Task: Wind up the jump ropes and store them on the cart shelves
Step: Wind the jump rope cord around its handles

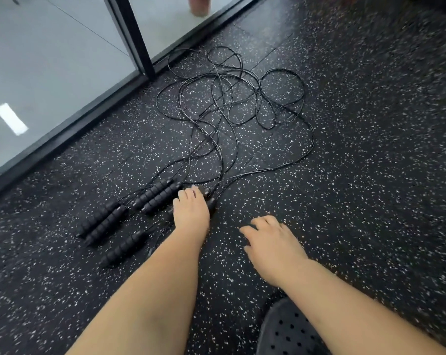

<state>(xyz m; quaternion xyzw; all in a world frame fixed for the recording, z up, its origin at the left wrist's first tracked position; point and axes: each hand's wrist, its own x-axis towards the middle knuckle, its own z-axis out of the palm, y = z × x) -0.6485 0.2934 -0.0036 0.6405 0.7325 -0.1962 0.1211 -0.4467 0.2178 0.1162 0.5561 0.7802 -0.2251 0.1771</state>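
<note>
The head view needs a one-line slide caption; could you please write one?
Left hand reaches the handles of tangled jump ropes on a speckled floor; right hand hovers empty alongside.

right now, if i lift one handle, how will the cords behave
Probably floppy: the thin cords lie in loose overlapping loops, so they'd likely sag and snag on each other. The ribbed handles look round, so they may roll if nudged.

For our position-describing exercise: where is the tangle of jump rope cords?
The tangle of cords lies mid-frame in the head view on the floor, beyond the foam handles and left hand, beside the black frame post.
</note>
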